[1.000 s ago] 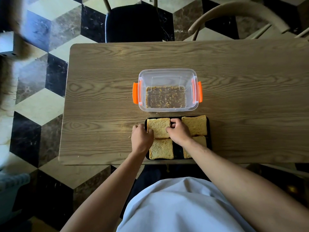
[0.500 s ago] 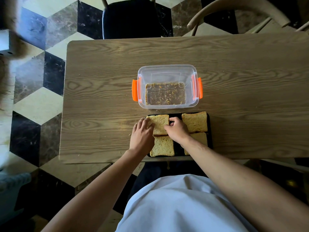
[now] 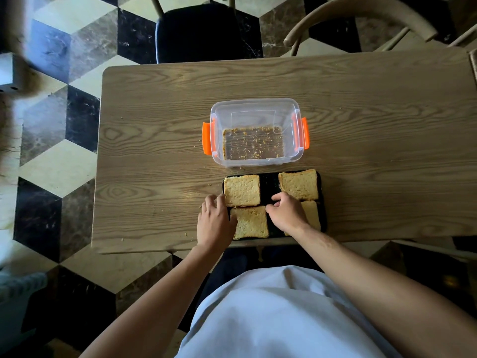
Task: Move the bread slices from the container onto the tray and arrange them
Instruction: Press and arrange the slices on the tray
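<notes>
Both forearms reach toward 12 o'clock; the left hand (image 3: 215,223) lies palm down, fingers loosely spread, the right hand (image 3: 286,213) curls its fingers.

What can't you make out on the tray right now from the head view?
- Near-right slice: mostly hidden under the right hand.
- Tray near-left corner: covered by the left hand.
- Whether either hand grips anything: fingertips too small to tell.
- Container: only crumbs visible.

Wood table (image 3: 154,151), dark chair (image 3: 198,32) & curved-back chair (image 3: 361,11) behind; checkered floor (image 3: 56,156).
</notes>
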A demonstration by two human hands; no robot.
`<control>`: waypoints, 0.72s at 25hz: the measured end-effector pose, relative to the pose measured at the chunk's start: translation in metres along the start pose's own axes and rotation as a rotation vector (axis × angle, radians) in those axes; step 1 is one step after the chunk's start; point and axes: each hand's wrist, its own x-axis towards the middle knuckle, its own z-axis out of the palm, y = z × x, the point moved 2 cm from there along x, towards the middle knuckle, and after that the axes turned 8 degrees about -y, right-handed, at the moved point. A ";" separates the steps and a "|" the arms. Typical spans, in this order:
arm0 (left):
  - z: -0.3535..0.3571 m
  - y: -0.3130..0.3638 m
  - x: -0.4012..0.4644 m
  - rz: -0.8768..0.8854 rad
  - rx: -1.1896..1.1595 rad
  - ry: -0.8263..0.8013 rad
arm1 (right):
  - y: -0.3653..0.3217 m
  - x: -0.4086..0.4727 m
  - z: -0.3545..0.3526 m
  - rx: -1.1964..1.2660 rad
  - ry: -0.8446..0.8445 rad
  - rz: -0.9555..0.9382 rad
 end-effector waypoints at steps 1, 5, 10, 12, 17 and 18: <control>0.004 -0.002 -0.003 -0.037 -0.029 -0.022 | 0.004 -0.003 0.004 -0.018 -0.025 0.008; 0.016 -0.003 -0.014 -0.016 -0.017 -0.070 | 0.012 -0.014 0.023 -0.041 -0.083 0.027; 0.017 -0.009 -0.020 0.050 0.061 -0.102 | 0.008 -0.018 0.035 0.013 -0.085 0.031; 0.016 -0.011 -0.020 0.061 0.079 -0.093 | 0.006 -0.019 0.038 0.024 -0.087 0.024; 0.015 -0.013 -0.019 0.053 0.093 -0.121 | 0.004 -0.021 0.038 0.049 -0.086 0.021; 0.015 -0.011 -0.019 0.056 0.101 -0.118 | 0.005 -0.022 0.038 0.065 -0.089 0.022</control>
